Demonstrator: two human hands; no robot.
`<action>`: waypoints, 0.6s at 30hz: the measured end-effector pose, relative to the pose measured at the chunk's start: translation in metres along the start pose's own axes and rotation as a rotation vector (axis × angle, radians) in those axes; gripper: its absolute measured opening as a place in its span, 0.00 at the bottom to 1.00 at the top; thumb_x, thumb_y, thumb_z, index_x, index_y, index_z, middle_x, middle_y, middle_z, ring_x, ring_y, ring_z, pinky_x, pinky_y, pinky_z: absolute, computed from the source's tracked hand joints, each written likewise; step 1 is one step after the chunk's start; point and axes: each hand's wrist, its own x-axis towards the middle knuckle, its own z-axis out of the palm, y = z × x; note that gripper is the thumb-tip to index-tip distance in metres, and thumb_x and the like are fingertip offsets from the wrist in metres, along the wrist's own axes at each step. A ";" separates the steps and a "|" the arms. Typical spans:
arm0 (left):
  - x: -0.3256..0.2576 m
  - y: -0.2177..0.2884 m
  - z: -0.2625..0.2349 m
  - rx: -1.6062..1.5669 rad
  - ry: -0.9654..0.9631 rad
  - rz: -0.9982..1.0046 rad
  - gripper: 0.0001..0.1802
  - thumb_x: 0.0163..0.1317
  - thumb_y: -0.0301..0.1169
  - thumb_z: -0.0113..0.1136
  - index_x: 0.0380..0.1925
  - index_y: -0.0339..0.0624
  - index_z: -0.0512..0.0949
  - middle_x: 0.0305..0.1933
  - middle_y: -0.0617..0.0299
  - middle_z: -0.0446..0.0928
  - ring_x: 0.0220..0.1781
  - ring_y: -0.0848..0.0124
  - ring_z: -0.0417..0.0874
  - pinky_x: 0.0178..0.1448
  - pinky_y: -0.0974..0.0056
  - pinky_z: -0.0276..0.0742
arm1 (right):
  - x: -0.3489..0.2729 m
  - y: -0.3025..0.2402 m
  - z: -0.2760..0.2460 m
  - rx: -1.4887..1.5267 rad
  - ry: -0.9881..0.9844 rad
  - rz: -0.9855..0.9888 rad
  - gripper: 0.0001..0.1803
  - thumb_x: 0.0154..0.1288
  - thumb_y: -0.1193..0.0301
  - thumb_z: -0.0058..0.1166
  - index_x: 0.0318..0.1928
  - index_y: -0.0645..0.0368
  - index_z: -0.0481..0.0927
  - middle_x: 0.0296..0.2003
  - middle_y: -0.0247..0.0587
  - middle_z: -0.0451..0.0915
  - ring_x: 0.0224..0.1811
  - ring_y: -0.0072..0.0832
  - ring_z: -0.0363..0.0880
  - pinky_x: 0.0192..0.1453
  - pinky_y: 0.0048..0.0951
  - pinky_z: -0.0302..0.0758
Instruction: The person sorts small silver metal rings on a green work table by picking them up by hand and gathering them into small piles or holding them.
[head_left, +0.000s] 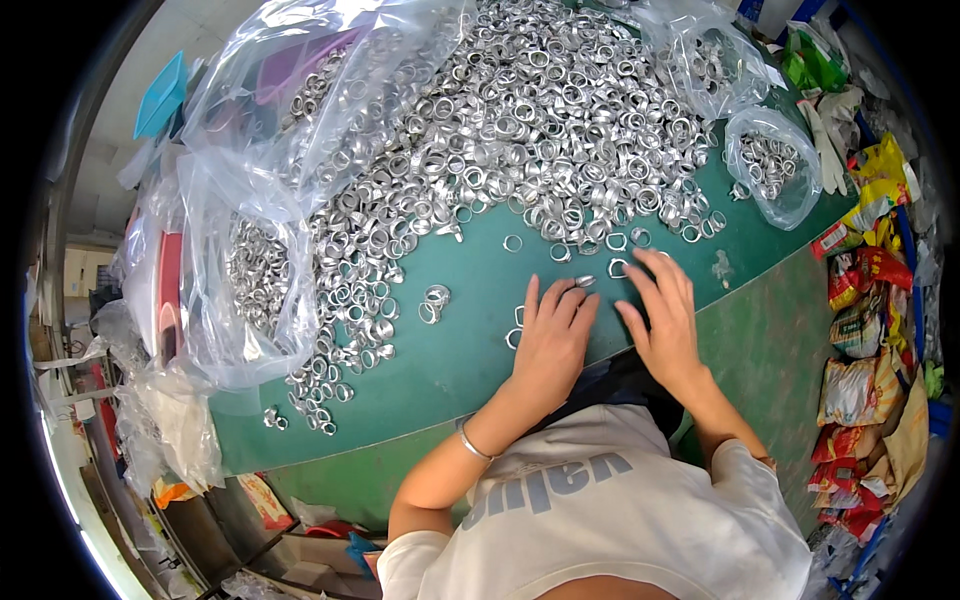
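Note:
My left hand lies over the green tabletop, fingers stretched forward and slightly apart. At its fingertips is a silver metal ring; whether they touch it I cannot tell. Two more rings, one of them this ring, lie against its outer side. My right hand is open, its thumb apart from the fingers. Beside its index fingertip lies another ring. A few loose rings, such as this ring, lie between my hands and a large heap of silver rings.
Clear plastic bags of rings stand at the left and at the right. A small cluster of rings lies left of my hands. Colourful packets line the right side beyond the table edge. A blue plastic tray is at far left.

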 end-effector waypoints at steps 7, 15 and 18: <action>0.018 0.010 -0.004 -0.085 0.182 0.026 0.20 0.55 0.22 0.61 0.51 0.36 0.74 0.52 0.50 0.72 0.58 0.51 0.72 0.67 0.49 0.65 | 0.003 0.001 0.005 0.028 -0.072 -0.004 0.27 0.58 0.69 0.60 0.57 0.64 0.72 0.60 0.48 0.69 0.66 0.48 0.63 0.66 0.50 0.57; -0.004 -0.002 -0.004 -0.221 0.124 -0.056 0.23 0.55 0.22 0.61 0.53 0.35 0.72 0.56 0.49 0.70 0.60 0.51 0.71 0.62 0.51 0.68 | -0.004 -0.011 0.007 0.172 -0.199 -0.068 0.26 0.58 0.73 0.59 0.57 0.64 0.72 0.62 0.48 0.68 0.66 0.49 0.63 0.67 0.48 0.57; -0.003 -0.002 -0.002 -0.190 0.214 -0.055 0.23 0.56 0.22 0.61 0.53 0.37 0.73 0.57 0.49 0.70 0.61 0.52 0.71 0.63 0.51 0.67 | -0.001 -0.012 0.000 0.074 -0.074 -0.009 0.23 0.60 0.72 0.58 0.56 0.65 0.73 0.61 0.49 0.69 0.65 0.48 0.64 0.66 0.47 0.58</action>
